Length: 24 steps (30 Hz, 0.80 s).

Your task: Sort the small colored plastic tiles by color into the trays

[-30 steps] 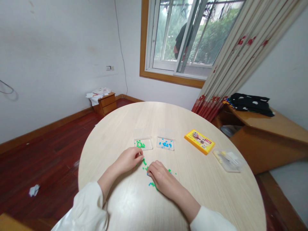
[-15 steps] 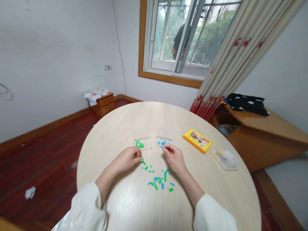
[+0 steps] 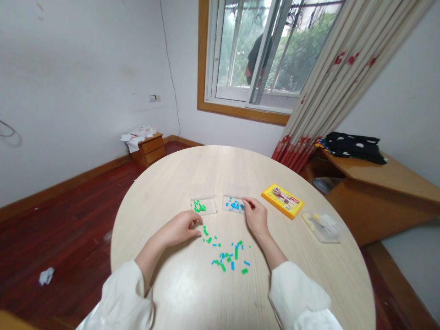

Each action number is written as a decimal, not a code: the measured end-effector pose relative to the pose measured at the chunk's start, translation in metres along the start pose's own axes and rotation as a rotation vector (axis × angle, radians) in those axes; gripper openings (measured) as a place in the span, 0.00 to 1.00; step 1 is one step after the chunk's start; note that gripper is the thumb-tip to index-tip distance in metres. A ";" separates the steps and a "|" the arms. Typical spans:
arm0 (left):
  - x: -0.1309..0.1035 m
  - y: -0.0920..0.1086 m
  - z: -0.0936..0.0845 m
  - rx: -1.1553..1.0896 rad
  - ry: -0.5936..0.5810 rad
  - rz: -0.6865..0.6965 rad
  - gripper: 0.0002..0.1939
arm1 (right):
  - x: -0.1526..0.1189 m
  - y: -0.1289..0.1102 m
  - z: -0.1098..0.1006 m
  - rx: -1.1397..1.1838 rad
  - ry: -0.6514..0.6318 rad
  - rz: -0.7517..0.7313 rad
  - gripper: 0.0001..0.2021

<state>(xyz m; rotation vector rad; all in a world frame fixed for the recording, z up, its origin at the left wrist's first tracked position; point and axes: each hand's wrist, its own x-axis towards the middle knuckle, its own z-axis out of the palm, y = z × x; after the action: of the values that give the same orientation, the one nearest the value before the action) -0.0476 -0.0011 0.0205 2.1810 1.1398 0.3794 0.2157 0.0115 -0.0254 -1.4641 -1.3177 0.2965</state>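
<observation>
Several green pieces lie in the left clear box [image 3: 210, 206]. Beside it, the right clear box [image 3: 229, 198] contains several blue pieces. My left hand [image 3: 184, 227] is just in front of the left box, its thumb and fingers apart with nothing seen between them. At the right box's right edge is my right hand [image 3: 256, 214], fingertips pinched; whatever they hold is too small to make out. Loose green pieces [image 3: 236, 253] and blue pieces [image 3: 233, 265] are scattered on the round table [image 3: 192, 288] between and below my hands.
A yellow box [image 3: 283, 200] lies right of my right hand, with a clear container [image 3: 322, 227] beyond it. Behind the table's right edge stands a brown desk [image 3: 385, 192] bearing dark cloth. A small wooden cabinet [image 3: 152, 147] is at the back left. Outside the window is a person [image 3: 253, 59].
My right hand has moved right along the box of blue pieces, uncovering more of them. My left hand has barely moved; its thumb and fingers look slightly further apart.
</observation>
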 end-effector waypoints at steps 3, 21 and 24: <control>-0.001 -0.003 -0.001 -0.005 -0.061 0.010 0.17 | -0.005 -0.002 -0.002 -0.020 -0.025 -0.031 0.15; 0.002 0.013 0.015 0.105 -0.107 0.112 0.10 | -0.014 0.000 -0.001 -0.037 -0.071 -0.114 0.13; 0.004 0.014 0.019 0.116 -0.090 0.132 0.09 | -0.014 0.000 -0.001 -0.038 -0.069 -0.118 0.13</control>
<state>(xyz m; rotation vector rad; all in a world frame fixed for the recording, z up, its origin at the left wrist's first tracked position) -0.0271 -0.0116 0.0149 2.3574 0.9940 0.2745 0.2116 -0.0001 -0.0314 -1.4118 -1.4666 0.2471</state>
